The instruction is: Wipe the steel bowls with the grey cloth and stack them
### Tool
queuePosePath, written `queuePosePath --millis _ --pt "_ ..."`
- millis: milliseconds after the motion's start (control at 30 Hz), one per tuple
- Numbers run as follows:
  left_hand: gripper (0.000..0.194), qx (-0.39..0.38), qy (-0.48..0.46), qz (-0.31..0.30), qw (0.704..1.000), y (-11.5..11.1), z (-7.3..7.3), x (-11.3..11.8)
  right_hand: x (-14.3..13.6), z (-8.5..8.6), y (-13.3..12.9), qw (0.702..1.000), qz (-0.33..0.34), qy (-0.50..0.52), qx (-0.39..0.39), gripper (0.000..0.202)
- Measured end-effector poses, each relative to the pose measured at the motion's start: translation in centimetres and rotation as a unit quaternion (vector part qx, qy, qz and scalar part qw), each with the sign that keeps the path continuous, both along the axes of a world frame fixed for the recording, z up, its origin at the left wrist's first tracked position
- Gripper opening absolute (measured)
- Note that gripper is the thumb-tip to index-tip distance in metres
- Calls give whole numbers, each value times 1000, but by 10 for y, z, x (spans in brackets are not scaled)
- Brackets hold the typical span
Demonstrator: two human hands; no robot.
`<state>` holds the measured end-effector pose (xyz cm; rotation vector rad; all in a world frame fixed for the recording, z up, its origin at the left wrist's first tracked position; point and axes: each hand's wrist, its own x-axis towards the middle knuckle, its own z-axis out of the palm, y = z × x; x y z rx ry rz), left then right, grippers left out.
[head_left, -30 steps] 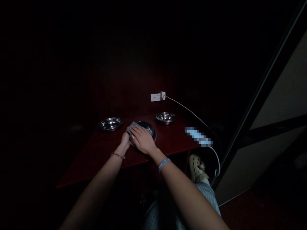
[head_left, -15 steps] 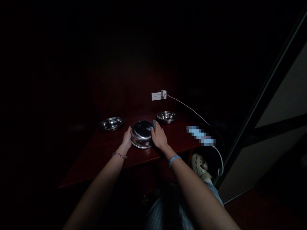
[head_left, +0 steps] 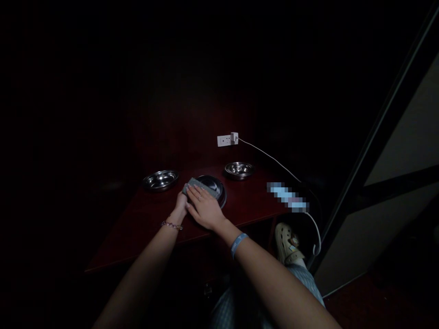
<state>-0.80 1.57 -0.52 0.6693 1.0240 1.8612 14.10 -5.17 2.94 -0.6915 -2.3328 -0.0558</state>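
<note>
Right fingers flat on cloth over upturned bowl | left fingers: can't tell grip | dishes either side

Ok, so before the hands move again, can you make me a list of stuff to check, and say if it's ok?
1. Right hand lies on the grey cloth: ok, fingers spread over it.
2. Cloth rests against the middle bowl: ok, it covers part of the bowl.
3. Left hand has a firm grip on the bowl: cannot tell, its fingertips are hidden.
4. Left bowl and right bowl stand apart from both hands: ok.
5. Bright light to see by: not ok, the scene is very dark.
</note>
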Motion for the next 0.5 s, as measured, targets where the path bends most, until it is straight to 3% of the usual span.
queuePosePath --millis 200,367,500 --pt "22 -50 -42 33 997 -9 10 8 27 10 24 994 -85 41 -50 55" --pt "19 -42 -35 34 998 -9 13 8 54 22 34 994 -40 77 -69 56" --pt "21 -36 -22 28 999 -5 9 6 70 22 39 991 -68 102 -46 59"
